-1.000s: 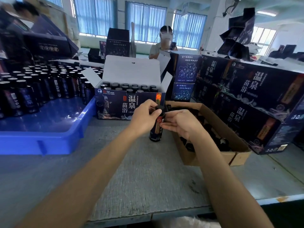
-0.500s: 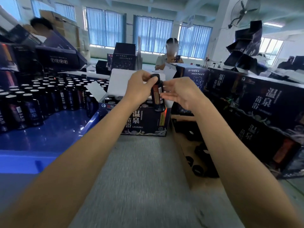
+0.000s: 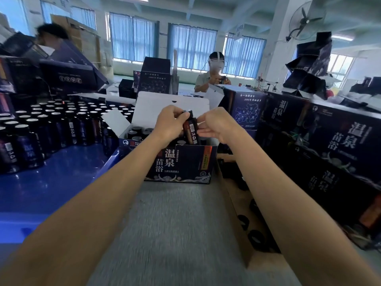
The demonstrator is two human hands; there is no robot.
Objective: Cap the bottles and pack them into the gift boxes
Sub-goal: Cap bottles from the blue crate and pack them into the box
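Both hands are on one dark bottle, held just above the open gift box. The left hand is wrapped round the cap end, and the right hand pinches the body between thumb and fingers. My guess is it's headed for the front row, beside the packed bottles.

Main risk imo: the cap isn't fully tight, and nobody would notice once it's packed. Can't tell from here. The bottle is also a bit tilted, so its base could catch the front wall or knock a neighbour.

Room is tight. The white lid flap stands right behind the hands, the blue tray is on the left, and the carton of loose caps is on the right. The only free table is toward the body.
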